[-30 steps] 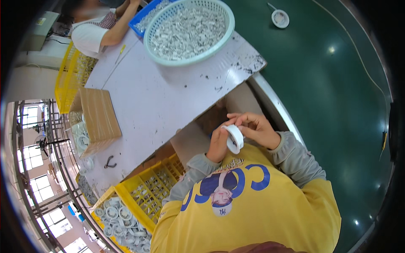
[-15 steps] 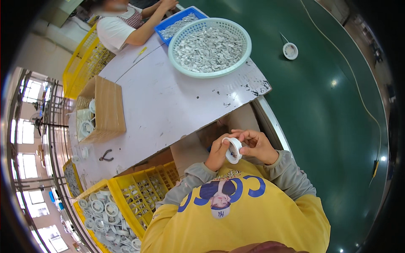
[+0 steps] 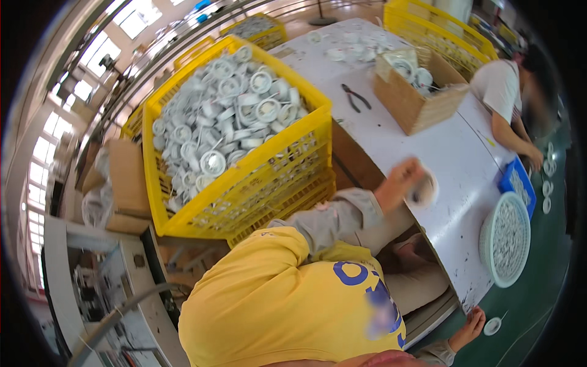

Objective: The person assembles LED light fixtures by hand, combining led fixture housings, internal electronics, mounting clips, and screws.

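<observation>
My left hand [image 3: 396, 185] is closed around a white round plastic housing [image 3: 426, 189] with a dark inside, smeared by motion, above the near edge of the white table. Down at the lower right, my right hand [image 3: 468, 330] reaches over the edge of the green surface [image 3: 531, 306], fingers apart and seemingly holding nothing. Just beyond its fingertips lies another white round piece [image 3: 492, 326] with a thin wire sticking out.
A yellow crate [image 3: 244, 189] heaped with white round housings stands at my left. On the white table [image 3: 403, 147] are pliers [image 3: 356, 98], a cardboard box [image 3: 422, 104] and a pale basket [image 3: 486, 238] of small parts. A co-worker [image 3: 498, 98] sits at the far right, by a blue tray [image 3: 506, 177].
My view has swung left toward the yellow crate. Both hands were together on the housing; now the left carries it leftward while the right has let go and moved out over the green surface.
</observation>
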`<state>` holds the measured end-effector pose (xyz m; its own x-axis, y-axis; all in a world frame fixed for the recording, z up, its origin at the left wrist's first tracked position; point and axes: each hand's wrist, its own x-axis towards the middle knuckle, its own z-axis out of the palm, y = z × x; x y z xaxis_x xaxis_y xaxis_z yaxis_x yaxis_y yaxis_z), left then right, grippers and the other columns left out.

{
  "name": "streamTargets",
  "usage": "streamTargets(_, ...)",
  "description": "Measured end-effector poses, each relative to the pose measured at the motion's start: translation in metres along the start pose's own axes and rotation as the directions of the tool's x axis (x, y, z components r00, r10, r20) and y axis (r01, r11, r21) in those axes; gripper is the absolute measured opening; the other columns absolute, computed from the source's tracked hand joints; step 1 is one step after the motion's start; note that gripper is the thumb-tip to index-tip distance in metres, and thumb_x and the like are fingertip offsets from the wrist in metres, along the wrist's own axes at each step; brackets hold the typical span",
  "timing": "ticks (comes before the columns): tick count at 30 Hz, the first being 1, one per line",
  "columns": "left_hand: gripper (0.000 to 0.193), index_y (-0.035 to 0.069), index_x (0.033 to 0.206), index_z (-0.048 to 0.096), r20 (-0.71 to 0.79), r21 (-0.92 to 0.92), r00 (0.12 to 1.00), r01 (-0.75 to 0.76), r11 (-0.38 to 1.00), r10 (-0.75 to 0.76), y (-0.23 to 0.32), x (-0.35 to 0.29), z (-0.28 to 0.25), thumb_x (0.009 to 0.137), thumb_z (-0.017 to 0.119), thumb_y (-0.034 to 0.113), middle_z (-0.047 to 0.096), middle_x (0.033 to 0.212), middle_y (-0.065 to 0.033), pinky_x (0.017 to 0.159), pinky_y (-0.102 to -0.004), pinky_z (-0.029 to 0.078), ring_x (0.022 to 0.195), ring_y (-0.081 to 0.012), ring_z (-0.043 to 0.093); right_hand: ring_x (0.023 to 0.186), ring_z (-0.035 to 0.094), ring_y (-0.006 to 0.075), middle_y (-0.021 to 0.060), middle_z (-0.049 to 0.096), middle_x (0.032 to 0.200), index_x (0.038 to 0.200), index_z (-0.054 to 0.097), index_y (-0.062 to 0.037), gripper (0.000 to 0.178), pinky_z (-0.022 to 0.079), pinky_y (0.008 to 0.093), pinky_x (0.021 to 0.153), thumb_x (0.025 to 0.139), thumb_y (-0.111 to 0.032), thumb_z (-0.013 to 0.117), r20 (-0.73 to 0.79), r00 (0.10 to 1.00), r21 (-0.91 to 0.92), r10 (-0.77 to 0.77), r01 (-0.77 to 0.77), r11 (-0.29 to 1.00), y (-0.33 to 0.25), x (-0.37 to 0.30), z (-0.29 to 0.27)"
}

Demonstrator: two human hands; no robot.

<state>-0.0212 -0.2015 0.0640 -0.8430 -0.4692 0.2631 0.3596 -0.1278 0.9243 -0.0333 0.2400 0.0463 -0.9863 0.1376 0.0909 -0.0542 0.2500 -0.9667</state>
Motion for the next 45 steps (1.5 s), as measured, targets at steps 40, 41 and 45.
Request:
streamTargets(40, 0.015, 0.004, 0.096, 0.057, 0.466, 0.354, 0.726, 0.372, 0.858, -0.506, -0.104, -0.103, 0.01, 0.086, 0.046, 0.007, 0.055, 0.076, -0.0001, 0.057, -0.0194, 0.036, 0.064, -0.0049, 0.045, 0.103, 0.047, 0.0353, 0.0155, 0.048, 0.11, 0.125, 0.036, -0.0151, 0.081, 0.041, 0.0381, 0.087, 0.053, -0.015, 0.075, -0.243, 0.969, -0.782, 0.048, -0.225, 0.581, 0.121, 0.125, -0.197)
streamTargets(41, 0.015, 0.003, 0.096, 0.057, 0.461, 0.373, 0.72, 0.373, 0.85, -0.518, -0.107, -0.102, 0.011, 0.086, 0.046, 0.007, 0.055, 0.075, 0.0001, 0.057, -0.0196, 0.036, 0.064, -0.0049, 0.045, 0.105, 0.046, 0.0342, 0.0162, 0.047, 0.112, 0.125, 0.035, -0.0136, 0.081, 0.04, 0.0379, 0.088, 0.054, -0.013, 0.074, -0.212, 0.976, -0.766, 0.057, -0.202, 0.611, 0.12, 0.116, -0.196)
streamTargets(45, 0.015, 0.002, 0.094, 0.057, 0.49, 0.378, 0.69, 0.382, 0.843, -0.533, -0.119, -0.102, 0.018, 0.086, 0.046, 0.006, 0.055, 0.075, 0.0004, 0.058, -0.0197, 0.036, 0.065, -0.0052, 0.045, 0.112, 0.043, 0.028, 0.0177, 0.042, 0.122, 0.125, 0.032, -0.0018, 0.079, 0.036, 0.0348, 0.092, 0.059, -0.013, 0.075, -0.157, 0.955, -0.576, -0.25, 0.117, 0.809, 0.085, 0.081, -0.161)
